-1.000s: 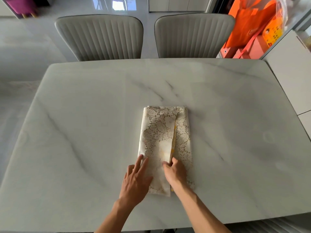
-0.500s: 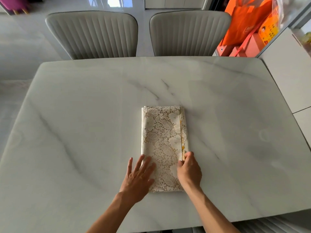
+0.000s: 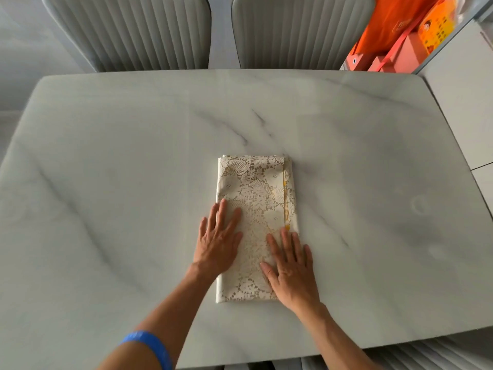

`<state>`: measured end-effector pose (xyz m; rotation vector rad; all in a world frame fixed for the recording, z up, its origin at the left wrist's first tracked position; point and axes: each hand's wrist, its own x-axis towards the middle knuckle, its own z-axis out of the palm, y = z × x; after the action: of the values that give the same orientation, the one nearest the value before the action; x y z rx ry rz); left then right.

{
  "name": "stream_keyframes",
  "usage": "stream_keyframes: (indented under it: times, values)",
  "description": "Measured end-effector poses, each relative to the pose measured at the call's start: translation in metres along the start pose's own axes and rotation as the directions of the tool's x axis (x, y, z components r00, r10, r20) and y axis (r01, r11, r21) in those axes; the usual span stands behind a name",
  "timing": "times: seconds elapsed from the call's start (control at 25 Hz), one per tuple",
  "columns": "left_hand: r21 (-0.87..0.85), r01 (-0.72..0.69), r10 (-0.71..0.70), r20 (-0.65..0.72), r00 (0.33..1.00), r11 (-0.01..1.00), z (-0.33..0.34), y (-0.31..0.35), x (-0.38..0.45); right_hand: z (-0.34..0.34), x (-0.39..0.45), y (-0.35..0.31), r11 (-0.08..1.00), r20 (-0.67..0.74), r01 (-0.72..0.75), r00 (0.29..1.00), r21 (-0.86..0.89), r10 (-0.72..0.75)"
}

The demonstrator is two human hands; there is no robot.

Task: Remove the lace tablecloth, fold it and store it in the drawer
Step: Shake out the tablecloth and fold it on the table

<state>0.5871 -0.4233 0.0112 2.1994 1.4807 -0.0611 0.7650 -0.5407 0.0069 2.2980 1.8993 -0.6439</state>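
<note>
Orange bags (image 3: 394,28) at 1 o'clock: writing too blurred for reading. Folded lace tablecloth (image 3: 256,198), mid-surface (image 3: 106,156), is being pressed by flat, unclenched left hand (image 3: 218,247) and right hand (image 3: 292,273), at 7 and 5 o'clock.

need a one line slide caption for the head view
Left hand and right hand press flat on the folded lace tablecloth on a marble table.

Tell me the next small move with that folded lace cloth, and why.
Probably fold it once more, near end over far end. The lace tablecloth lies flat on the marble table as a long narrow rectangle, with the left hand and the right hand pressing open-palmed on its near half. No drawer is in view.
</note>
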Motion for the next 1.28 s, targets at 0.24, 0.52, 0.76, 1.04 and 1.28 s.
stream_keyframes:
  times: [0.24, 0.52, 0.76, 1.04, 1.28]
  values:
    - [-0.739, 0.324, -0.325, 0.15, 0.934, 0.591, 0.005, 0.007, -0.098, -0.026, -0.037, -0.002, 0.705, 0.071, -0.371, 0.907, 0.604, 0.416]
    - [-0.854, 0.453, -0.058, 0.454, 0.889, 0.258, -0.009, -0.047, -0.113, -0.044, -0.061, 0.042, -0.147, 0.483, -0.498, 0.866, 0.855, -0.127]
    - [-0.092, -0.235, 0.224, -0.116, 0.968, 0.968, 0.011, -0.037, -0.115, -0.034, -0.057, 0.038, 0.745, 0.077, -0.041, 0.997, 0.665, -0.013]
    - [0.018, -0.488, 0.489, -0.048, 0.871, 0.872, 0.001, -0.039, -0.094, -0.034, -0.038, 0.056, 0.815, 0.0, 0.576, 0.817, -0.069, -0.577]
    - [-0.641, 0.031, -0.005, 0.043, 0.999, 0.767, -0.013, -0.027, -0.06, -0.052, 0.002, 0.055, 0.638, 0.263, -0.09, 0.948, 0.764, -0.18]
